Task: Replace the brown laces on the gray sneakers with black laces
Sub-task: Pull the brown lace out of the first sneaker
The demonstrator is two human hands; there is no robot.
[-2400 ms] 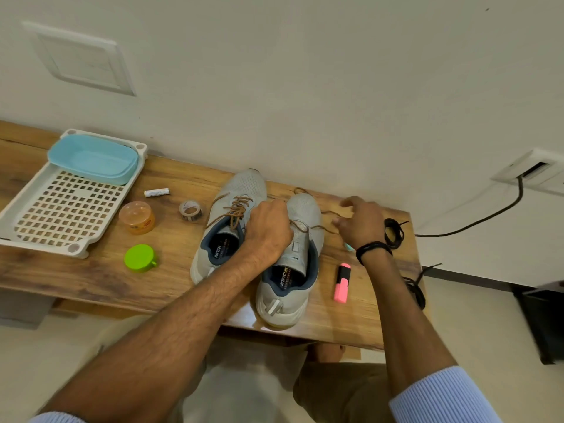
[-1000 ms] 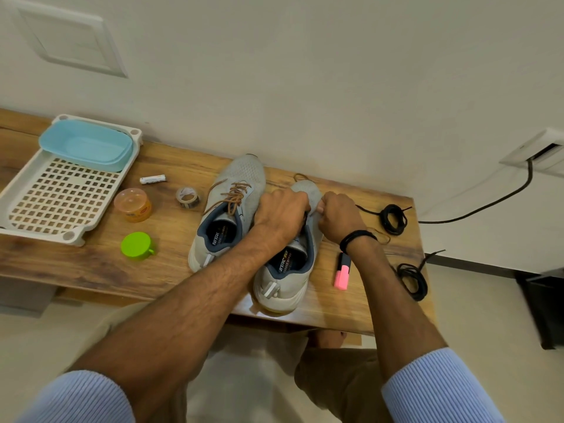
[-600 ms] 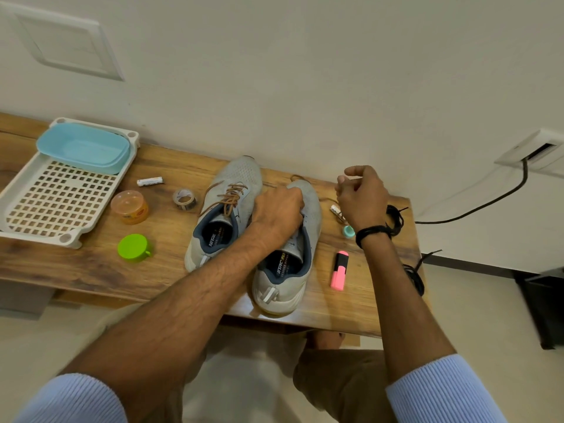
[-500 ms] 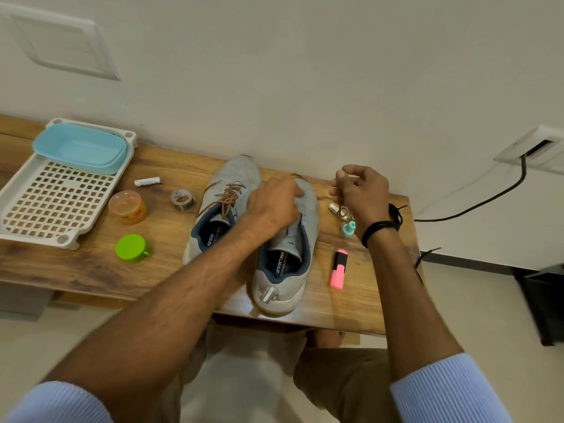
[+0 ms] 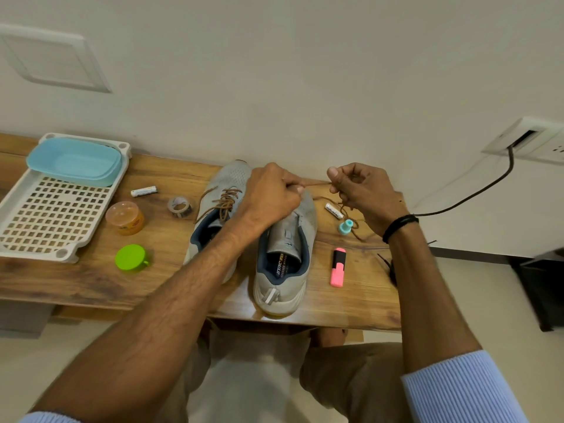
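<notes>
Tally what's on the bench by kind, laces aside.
Gray sneakers: 2
Batteries: 2
Tape roll: 1
Orange jar: 1
Green lid: 1
Pink highlighter: 1
Small teal item: 1
White tray: 1
Blue tub: 1
Total: 11

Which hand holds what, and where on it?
Both pinch the brown lace: the left hand where it leaves the sneaker, the right hand farther along its free length.

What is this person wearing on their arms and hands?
The left hand and right hand are bare, without gloves. Light blue ribbed sleeves are pushed up both forearms, and a black band circles the right wrist.
</notes>
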